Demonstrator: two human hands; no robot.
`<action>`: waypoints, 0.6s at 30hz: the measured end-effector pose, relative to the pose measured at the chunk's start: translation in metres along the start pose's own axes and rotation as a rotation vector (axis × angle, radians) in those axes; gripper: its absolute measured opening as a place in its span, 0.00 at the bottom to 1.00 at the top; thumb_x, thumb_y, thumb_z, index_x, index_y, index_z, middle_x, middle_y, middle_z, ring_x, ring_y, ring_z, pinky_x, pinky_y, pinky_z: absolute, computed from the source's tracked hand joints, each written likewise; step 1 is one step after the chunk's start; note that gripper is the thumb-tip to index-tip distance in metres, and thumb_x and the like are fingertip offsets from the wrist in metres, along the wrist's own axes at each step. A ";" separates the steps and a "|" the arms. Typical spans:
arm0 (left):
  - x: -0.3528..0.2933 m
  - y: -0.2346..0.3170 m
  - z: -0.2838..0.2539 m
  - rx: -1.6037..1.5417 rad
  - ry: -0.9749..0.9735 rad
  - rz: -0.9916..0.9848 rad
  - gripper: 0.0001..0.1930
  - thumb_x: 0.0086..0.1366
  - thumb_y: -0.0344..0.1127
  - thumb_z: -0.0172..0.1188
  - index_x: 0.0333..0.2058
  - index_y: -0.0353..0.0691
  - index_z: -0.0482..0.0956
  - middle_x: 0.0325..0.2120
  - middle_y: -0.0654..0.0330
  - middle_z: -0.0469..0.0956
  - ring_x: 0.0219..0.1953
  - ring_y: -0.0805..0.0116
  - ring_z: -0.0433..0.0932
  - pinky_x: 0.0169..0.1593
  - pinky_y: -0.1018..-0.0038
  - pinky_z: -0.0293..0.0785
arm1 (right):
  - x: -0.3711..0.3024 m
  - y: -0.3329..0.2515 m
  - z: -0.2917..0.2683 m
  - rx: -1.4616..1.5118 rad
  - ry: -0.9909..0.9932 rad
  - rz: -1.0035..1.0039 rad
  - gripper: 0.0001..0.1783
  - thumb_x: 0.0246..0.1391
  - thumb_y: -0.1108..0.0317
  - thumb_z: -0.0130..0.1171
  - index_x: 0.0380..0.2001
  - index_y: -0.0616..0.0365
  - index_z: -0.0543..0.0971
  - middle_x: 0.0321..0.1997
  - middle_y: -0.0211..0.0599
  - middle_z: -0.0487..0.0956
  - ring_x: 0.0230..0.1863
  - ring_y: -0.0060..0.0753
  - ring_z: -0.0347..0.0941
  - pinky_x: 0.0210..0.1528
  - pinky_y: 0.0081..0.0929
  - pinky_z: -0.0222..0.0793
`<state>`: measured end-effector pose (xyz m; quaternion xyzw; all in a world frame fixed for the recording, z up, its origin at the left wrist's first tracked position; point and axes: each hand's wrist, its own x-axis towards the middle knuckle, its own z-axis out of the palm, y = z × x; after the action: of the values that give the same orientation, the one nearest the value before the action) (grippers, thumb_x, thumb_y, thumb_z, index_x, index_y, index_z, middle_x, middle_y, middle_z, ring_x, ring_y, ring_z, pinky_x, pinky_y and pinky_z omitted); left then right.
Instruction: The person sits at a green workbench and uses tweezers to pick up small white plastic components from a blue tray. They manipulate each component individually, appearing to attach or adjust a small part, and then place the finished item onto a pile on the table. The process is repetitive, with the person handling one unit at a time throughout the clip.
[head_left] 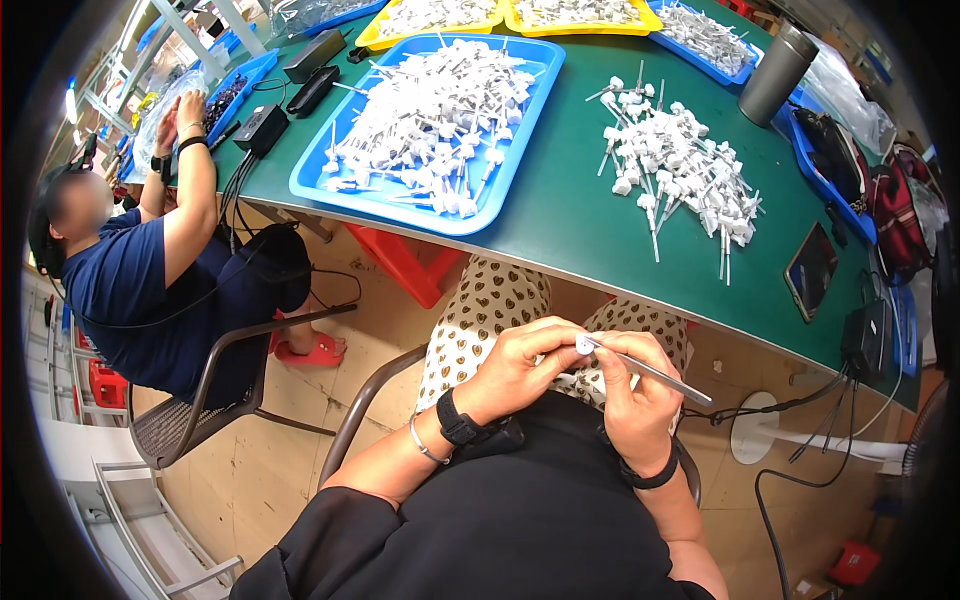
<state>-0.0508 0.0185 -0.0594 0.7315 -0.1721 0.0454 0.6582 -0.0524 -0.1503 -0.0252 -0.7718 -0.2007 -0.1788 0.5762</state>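
Observation:
Over my lap, my left hand (515, 368) pinches a small white plastic part (584, 345) between thumb and fingertips. My right hand (640, 408) is closed around a slim silver metal tool (668, 380). One end of that tool meets the white part, and the other sticks out past my right palm. Whether it is a blade or tweezers I cannot tell. Ahead on the green table (560, 215) lies a loose pile of similar white parts with thin stems (690, 165). A blue tray (470, 222) to its left is heaped with more of them.
Yellow trays (375, 38) and another blue tray (745, 72) line the far side. A grey metal flask (778, 75) and a phone (811, 268) are at the right. Black cables (790, 405) hang beside a white fan stand (755, 428). A seated co-worker (150, 260) works at left.

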 end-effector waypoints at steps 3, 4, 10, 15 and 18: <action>0.000 0.001 0.001 -0.001 0.006 -0.015 0.08 0.67 0.22 0.61 0.44 0.33 0.83 0.37 0.57 0.83 0.37 0.67 0.85 0.40 0.74 0.83 | 0.001 -0.002 0.001 -0.054 0.008 -0.057 0.07 0.56 0.80 0.66 0.38 0.64 0.80 0.35 0.43 0.84 0.32 0.39 0.81 0.33 0.29 0.77; 0.000 0.001 0.001 0.004 0.006 -0.011 0.08 0.67 0.22 0.61 0.44 0.33 0.83 0.37 0.56 0.83 0.37 0.67 0.85 0.40 0.74 0.83 | 0.002 -0.001 0.002 -0.070 0.011 -0.082 0.07 0.56 0.80 0.66 0.38 0.64 0.80 0.35 0.43 0.84 0.32 0.40 0.81 0.33 0.29 0.77; 0.000 -0.001 0.001 0.035 0.000 0.010 0.08 0.67 0.23 0.61 0.44 0.32 0.83 0.36 0.56 0.83 0.36 0.66 0.85 0.39 0.74 0.82 | 0.004 0.001 0.001 -0.111 -0.011 -0.146 0.06 0.56 0.80 0.66 0.37 0.64 0.80 0.34 0.42 0.83 0.32 0.41 0.81 0.33 0.30 0.77; -0.001 -0.002 -0.001 0.035 -0.042 -0.033 0.07 0.67 0.23 0.62 0.43 0.30 0.82 0.39 0.55 0.83 0.38 0.66 0.84 0.42 0.73 0.82 | 0.007 -0.001 -0.005 -0.105 -0.088 -0.106 0.06 0.55 0.79 0.65 0.36 0.64 0.80 0.34 0.42 0.83 0.32 0.41 0.80 0.34 0.31 0.76; 0.000 -0.001 -0.003 0.031 -0.063 -0.051 0.07 0.67 0.22 0.61 0.43 0.30 0.82 0.39 0.55 0.83 0.38 0.66 0.84 0.42 0.73 0.82 | 0.008 -0.002 -0.008 -0.113 -0.127 -0.095 0.05 0.55 0.79 0.65 0.36 0.63 0.80 0.34 0.41 0.83 0.32 0.40 0.80 0.34 0.31 0.76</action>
<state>-0.0504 0.0212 -0.0600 0.7470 -0.1734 0.0080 0.6418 -0.0468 -0.1562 -0.0176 -0.8025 -0.2628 -0.1678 0.5087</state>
